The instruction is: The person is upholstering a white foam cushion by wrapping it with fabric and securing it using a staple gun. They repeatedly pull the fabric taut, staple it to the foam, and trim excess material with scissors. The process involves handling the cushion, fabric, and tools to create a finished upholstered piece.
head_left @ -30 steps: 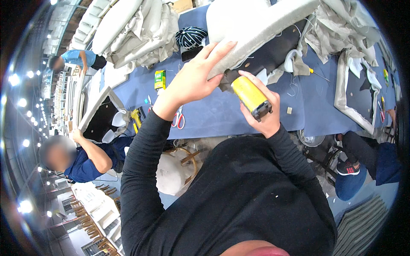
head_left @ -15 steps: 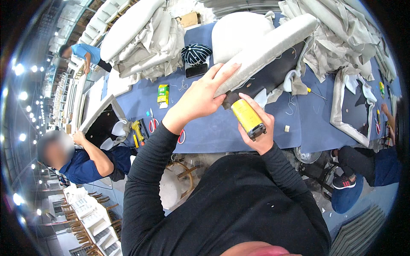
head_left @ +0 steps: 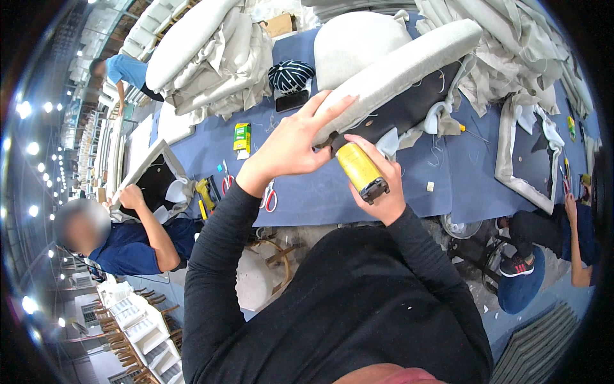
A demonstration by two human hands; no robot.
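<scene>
A light grey upholstered cushion (head_left: pixel 400 67) is tilted up on the table, its dark underside facing me. My left hand (head_left: pixel 288 144) grips its near left corner, fingers over the padded edge and thumb below. My right hand (head_left: pixel 387 192) is wrapped round a yellow and black staple gun (head_left: pixel 359 165). The gun's dark nose meets the cushion's lower edge, close to my left thumb; the exact contact is hidden. Loose fabric and white padding (head_left: pixel 388 142) hang from the underside's rim.
The blue-covered table (head_left: pixel 307 198) holds red-handled scissors (head_left: pixel 270 197), a green and yellow box (head_left: pixel 242 139), a phone (head_left: pixel 293 101), a striped cap (head_left: pixel 291 75) and a screwdriver (head_left: pixel 465 129). Fabric covers (head_left: pixel 224 70) are piled behind. Co-workers sit left (head_left: pixel 147 237) and right (head_left: pixel 579 237).
The staple gun and my right hand have shifted slightly left and up toward the cushion's corner. My left hand has moved a little left. The right co-worker's arm has come further into view.
</scene>
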